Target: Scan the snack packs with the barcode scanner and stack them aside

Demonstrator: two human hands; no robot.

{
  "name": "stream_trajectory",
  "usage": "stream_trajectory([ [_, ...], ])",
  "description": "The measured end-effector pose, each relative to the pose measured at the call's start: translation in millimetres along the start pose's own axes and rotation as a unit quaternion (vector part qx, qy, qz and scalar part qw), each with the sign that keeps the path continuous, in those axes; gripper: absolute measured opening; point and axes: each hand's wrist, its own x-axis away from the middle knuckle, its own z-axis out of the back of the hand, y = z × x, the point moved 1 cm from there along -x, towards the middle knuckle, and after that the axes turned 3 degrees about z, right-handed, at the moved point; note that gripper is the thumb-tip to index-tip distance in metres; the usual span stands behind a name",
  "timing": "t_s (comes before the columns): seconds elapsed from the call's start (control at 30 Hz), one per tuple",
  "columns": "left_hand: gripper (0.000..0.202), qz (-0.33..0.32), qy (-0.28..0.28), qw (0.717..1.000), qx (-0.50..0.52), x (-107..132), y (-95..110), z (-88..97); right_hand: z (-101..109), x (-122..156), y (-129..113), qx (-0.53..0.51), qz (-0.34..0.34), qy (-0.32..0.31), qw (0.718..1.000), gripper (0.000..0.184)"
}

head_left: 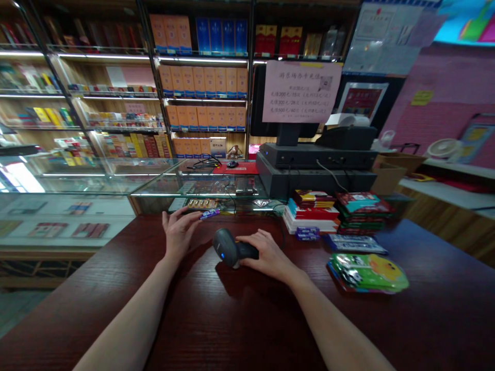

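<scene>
Two bare hands rest on a dark wooden counter (pixel 116 309). Behind the left hand (pixel 178 233) stands a glass display case (pixel 201 186) holding small packets; that hand's spread fingers reach a purple packet (pixel 209 214), grip unclear. The right hand (pixel 266 255) curls closed over a black barcode scanner (pixel 231 247). Further right lie two stacked piles of cartons (pixel 336 214), a small blue pack (pixel 307 233), and a green duck-printed packet (pixel 367 273).

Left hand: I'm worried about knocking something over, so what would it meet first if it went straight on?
Probably the small purple packet just ahead of the left hand; depth is unclear, so they may already be touching.
</scene>
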Motion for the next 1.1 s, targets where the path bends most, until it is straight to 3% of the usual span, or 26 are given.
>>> stream_trajectory([
  [0.87, 0.017, -0.022, 0.001, 1.000, 0.012, 1.5, -0.9, -2.8, 2.1, 1.1, -3.9, 0.009, 0.013, -0.013, 1.000, 0.048],
  [1.1, 0.018, 0.017, -0.021, 0.999, 0.033, 0.1, 6.5, -0.3, -3.3, 2.9, -1.6, 0.015, 0.027, -0.045, 0.999, 0.051],
])
